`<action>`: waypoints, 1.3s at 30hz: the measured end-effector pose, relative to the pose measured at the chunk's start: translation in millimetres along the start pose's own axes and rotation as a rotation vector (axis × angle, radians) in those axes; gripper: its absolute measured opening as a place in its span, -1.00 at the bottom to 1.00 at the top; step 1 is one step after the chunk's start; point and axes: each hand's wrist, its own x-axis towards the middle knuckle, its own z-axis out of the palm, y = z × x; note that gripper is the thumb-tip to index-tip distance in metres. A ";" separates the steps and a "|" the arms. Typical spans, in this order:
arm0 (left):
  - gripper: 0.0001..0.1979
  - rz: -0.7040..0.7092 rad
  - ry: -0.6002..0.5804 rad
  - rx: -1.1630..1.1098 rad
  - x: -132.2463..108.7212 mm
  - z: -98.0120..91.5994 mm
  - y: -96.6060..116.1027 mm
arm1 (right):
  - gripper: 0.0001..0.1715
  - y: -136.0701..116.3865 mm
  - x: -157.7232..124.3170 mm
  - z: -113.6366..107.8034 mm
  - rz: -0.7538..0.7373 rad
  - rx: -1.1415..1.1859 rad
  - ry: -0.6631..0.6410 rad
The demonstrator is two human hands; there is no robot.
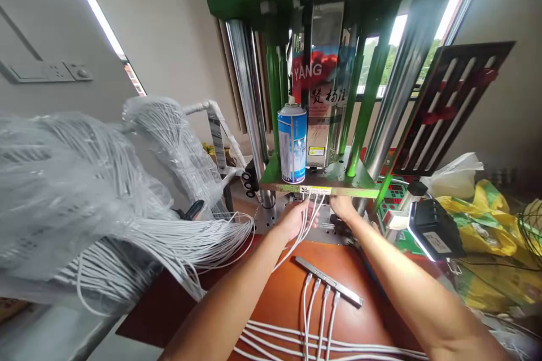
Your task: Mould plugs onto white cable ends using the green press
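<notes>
My left hand (294,220) reaches under the edge of a green machine plate (317,183), its fingers at several white cables (305,231) that rise into the metal mold (319,217). Whether it grips them is hidden. My right hand (342,208) sits just to the right, its fingertips out of sight behind the plate. Below my arms, a steel bar (328,280) lies on the table, with several white cable plugs set along one side. Its cables (322,344) run toward the bottom edge of the picture.
A blue-and-white spray can (292,146) stands on the green plate among steel columns (248,84). Large plastic-wrapped white cable bundles (84,180) spill in from the left. A black device (436,229) and yellow bag (483,237) lie to the right.
</notes>
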 end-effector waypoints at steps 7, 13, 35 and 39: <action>-0.53 -0.070 -0.110 -0.042 -94.2 19.9 -32.1 | -0.63 -1.0 -97.9 -2.1 0.019 0.039 0.064; -0.41 -0.043 0.084 -0.050 -139.9 36.8 -71.4 | -0.69 -23.8 -157.5 -2.8 0.076 -0.081 0.099; -0.46 -0.013 0.044 0.337 -203.5 38.6 -50.3 | -0.29 -48.9 -178.7 -43.5 0.199 0.583 -0.440; -0.46 -0.025 -0.019 0.393 -200.6 37.5 -49.9 | -0.43 -66.0 -173.6 -50.4 0.357 1.283 -0.691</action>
